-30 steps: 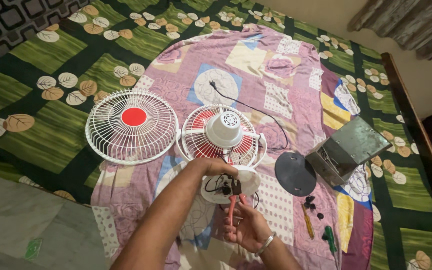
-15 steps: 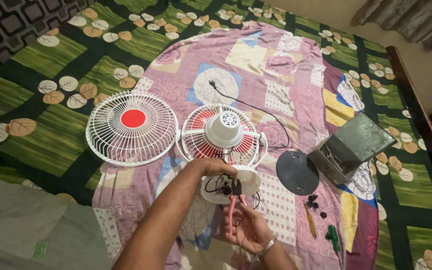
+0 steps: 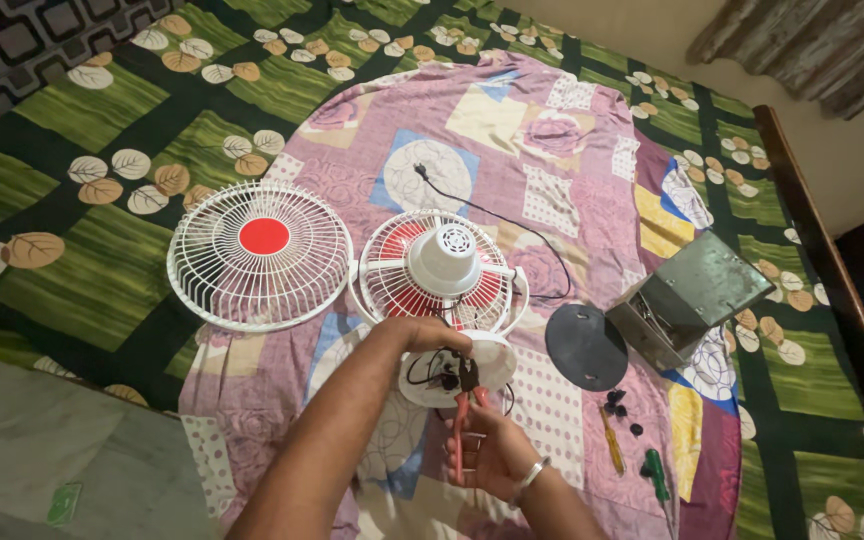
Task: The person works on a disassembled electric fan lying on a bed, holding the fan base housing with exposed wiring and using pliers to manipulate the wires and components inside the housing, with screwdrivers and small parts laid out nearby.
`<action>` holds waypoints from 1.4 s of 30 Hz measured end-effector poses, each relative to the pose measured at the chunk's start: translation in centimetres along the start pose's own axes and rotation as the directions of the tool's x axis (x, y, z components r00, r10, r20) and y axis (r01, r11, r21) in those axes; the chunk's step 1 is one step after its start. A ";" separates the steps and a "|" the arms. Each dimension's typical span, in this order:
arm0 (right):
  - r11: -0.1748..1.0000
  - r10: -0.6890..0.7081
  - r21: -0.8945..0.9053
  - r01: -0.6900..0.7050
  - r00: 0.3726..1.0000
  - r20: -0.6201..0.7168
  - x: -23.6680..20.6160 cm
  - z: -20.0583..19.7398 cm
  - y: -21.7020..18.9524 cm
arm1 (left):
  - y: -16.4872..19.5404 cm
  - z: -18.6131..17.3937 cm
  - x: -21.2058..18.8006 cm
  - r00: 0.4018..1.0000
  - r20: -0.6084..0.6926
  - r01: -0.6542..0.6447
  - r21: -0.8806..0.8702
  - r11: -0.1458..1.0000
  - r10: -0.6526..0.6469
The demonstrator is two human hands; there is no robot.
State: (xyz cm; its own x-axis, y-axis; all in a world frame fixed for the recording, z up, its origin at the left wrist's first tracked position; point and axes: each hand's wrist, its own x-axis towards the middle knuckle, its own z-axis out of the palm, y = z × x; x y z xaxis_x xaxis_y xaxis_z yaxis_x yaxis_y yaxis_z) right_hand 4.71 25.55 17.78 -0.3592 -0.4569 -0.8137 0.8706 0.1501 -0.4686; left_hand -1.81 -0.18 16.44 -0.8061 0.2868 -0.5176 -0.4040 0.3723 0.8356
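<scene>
Red-handled pliers (image 3: 464, 415) sit in the right hand (image 3: 492, 455), whose fingers are curled around the handles; the dark nose points up into a tangle of black wires (image 3: 432, 368) at the open underside of a white fan base (image 3: 457, 368). The left hand (image 3: 424, 333) reaches in from the left with fingers bent down onto the top edge of that base, gripping it just beside the wires. A metal bangle circles the right wrist.

The base lies near the lower middle of a pink patchwork cloth (image 3: 552, 150), touching the lower rim of the rear fan guard (image 3: 442, 270). That guard lies flat with the white motor housing (image 3: 444, 255) standing up from its middle and red blades showing through the wires. A black power cord (image 3: 497, 215) runs from it up across the cloth to a plug.

Just left of it, touching or nearly so, lies the detached front guard (image 3: 260, 255), white with a red centre disc. To the right of the base rests a black round cover plate (image 3: 585, 347), and beyond that an open grey metal box (image 3: 687, 300) with its lid tilted back. Below the plate lie a few small black pieces (image 3: 617, 400), a yellow-handled screwdriver (image 3: 612, 455) and a green-handled tool (image 3: 657, 475). Everything rests on a green bedspread (image 3: 102, 110) patterned with leaves.
</scene>
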 end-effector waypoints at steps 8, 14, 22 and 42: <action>0.969 0.007 -0.238 -0.062 0.974 -0.225 1.9 -1.1 -0.3 | -0.3 -0.2 0.5 0.999 0.018 -0.048 -0.015 0.999 0.048; 0.955 0.028 -0.285 -0.086 0.979 -0.200 0.7 -0.8 -2.0 | 0.0 0.0 -0.2 1.000 0.017 0.017 -0.021 1.000 -0.017; 0.976 -0.045 -0.219 0.021 0.993 -0.105 0.8 -1.2 -0.5 | -0.1 -0.1 0.0 1.000 -0.001 -0.016 0.004 1.000 0.016; 0.981 -0.092 0.189 0.033 0.945 0.313 -0.6 -0.7 0.8 | -0.2 -0.1 0.1 0.998 0.023 -0.049 -0.066 0.997 0.051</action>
State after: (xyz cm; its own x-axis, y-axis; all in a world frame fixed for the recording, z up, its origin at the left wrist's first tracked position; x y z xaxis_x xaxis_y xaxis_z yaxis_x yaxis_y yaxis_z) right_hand 5.37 26.51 17.66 -0.3150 -0.7200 -0.6184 0.9060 -0.0340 -0.4219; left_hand -1.88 -0.29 16.20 -0.8154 0.3258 -0.4786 -0.3914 0.2988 0.8703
